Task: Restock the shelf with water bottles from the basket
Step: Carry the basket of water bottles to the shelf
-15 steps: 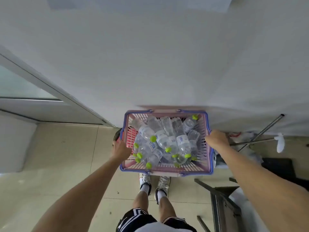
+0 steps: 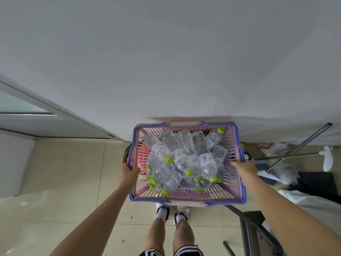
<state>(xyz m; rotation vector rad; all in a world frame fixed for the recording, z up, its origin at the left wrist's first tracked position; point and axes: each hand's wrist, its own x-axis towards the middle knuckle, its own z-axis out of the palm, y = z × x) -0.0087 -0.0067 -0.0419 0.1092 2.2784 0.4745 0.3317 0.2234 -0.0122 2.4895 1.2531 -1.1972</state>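
A pink basket with a blue rim hangs in front of me above the floor, close to a white wall. Several clear water bottles with green caps lie piled inside it. My left hand grips the basket's left rim. My right hand grips its right rim. Both arms reach forward from the bottom corners. No shelf is in view.
A white wall fills the upper half. A window frame sits at the left. Beige floor tiles lie below, with my legs and shoes. Metal poles and a dark metal frame stand at the right.
The basket has drifted slightly down and toward me, and the bottles have shifted a little inside. Both hands keep their hold on the rim.
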